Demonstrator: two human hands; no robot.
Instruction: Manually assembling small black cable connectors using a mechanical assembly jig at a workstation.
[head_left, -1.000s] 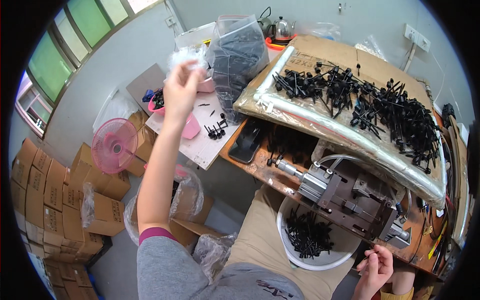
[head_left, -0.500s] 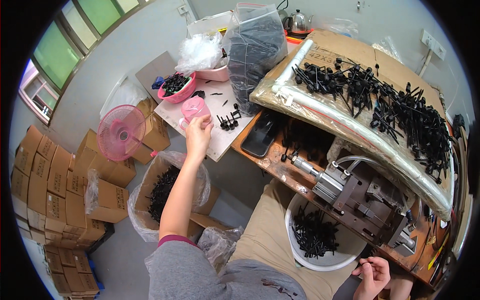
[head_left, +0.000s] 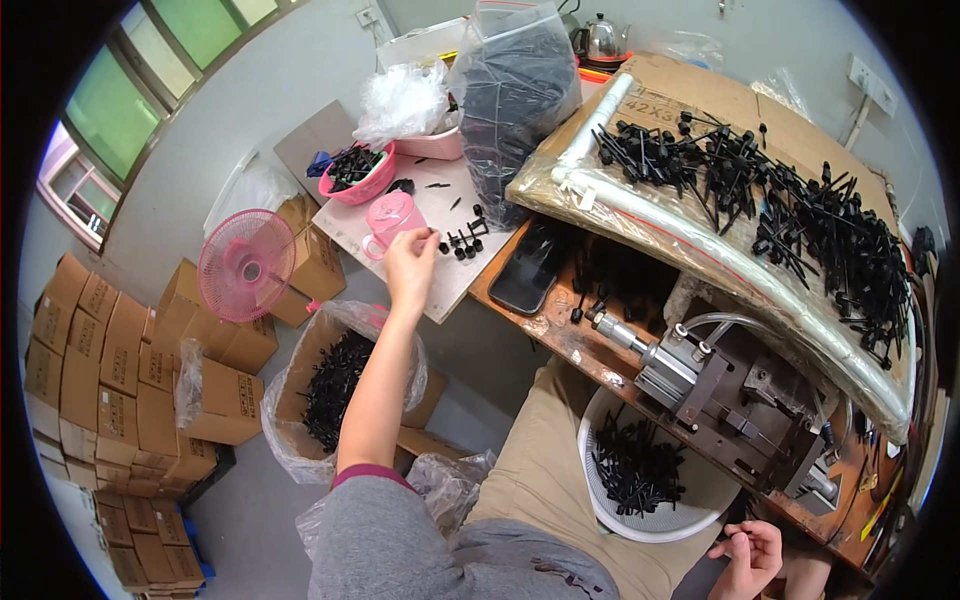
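Note:
My left hand (head_left: 411,265) reaches over the pale side table, its fingers pinched together. A dark bit shows at the fingertips, too small to make out. Right beside them stand several small black plastic parts with round heads and thin stems (head_left: 466,243). A pink lidded mug (head_left: 393,216) is just behind that hand. My right hand (head_left: 750,556) is low at the right, fingers curled with thumb against them; anything inside is hidden. Near it a white perforated basket (head_left: 587,470) holds a pile of black stemmed parts (head_left: 638,465).
A metal clamping fixture (head_left: 690,385) sits on the wooden bench beside a phone (head_left: 526,275). More black parts (head_left: 830,235) are heaped on the plastic-covered cardboard. At left are a pink fan (head_left: 248,266), stacked cartons (head_left: 120,390) and a lined box of parts (head_left: 340,390).
My left hand has moved slightly right and nearer, away from the mug and toward the small black parts. My right hand stays curled in about the same place. The view has shifted a little.

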